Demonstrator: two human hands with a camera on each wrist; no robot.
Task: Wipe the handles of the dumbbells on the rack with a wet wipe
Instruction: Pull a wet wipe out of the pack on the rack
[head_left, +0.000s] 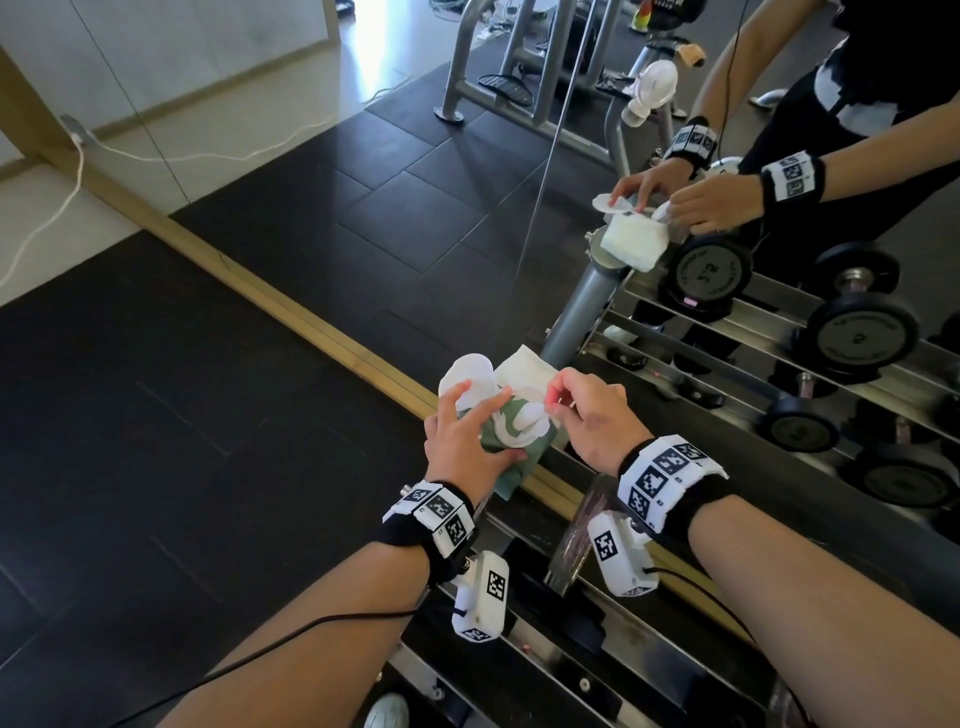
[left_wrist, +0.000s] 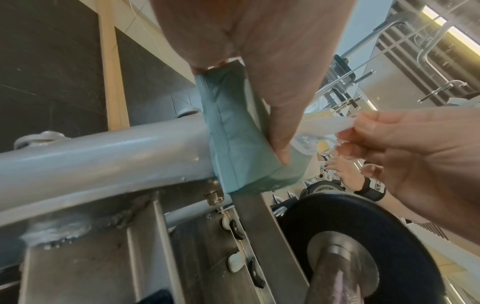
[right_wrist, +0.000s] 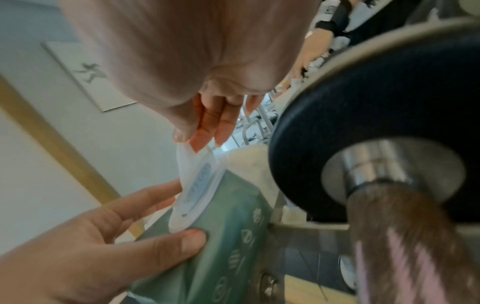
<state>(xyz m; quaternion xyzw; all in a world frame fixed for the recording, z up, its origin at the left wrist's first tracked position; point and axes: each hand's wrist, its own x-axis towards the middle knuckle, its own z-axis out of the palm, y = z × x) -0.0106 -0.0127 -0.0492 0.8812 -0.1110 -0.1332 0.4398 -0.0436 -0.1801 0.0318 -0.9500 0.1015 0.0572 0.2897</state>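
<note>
A green wet wipe pack (head_left: 519, 448) (left_wrist: 233, 144) (right_wrist: 221, 236) rests on the end tube of the dumbbell rack (left_wrist: 103, 154). My left hand (head_left: 470, 436) (right_wrist: 116, 236) grips it, thumb on its side, fingers by the flipped-open white lid (head_left: 467, 371). My right hand (head_left: 558, 397) (left_wrist: 389, 139) (right_wrist: 207, 123) pinches a translucent white flap (right_wrist: 197, 181) (left_wrist: 324, 123) at the pack's opening. A black dumbbell (left_wrist: 363, 236) (right_wrist: 376, 123) with a steel handle (right_wrist: 402, 236) (head_left: 574, 540) lies on the rack just below my right wrist.
A wall mirror with a wooden bottom strip (head_left: 311, 322) stands right behind the rack; it shows my reflected arms and several dumbbells (head_left: 857, 338). Steel rack rails (head_left: 545, 639) run below my forearms. Black rubber floor (head_left: 156, 467) lies to the left. Something white (head_left: 524, 364) sits behind the pack.
</note>
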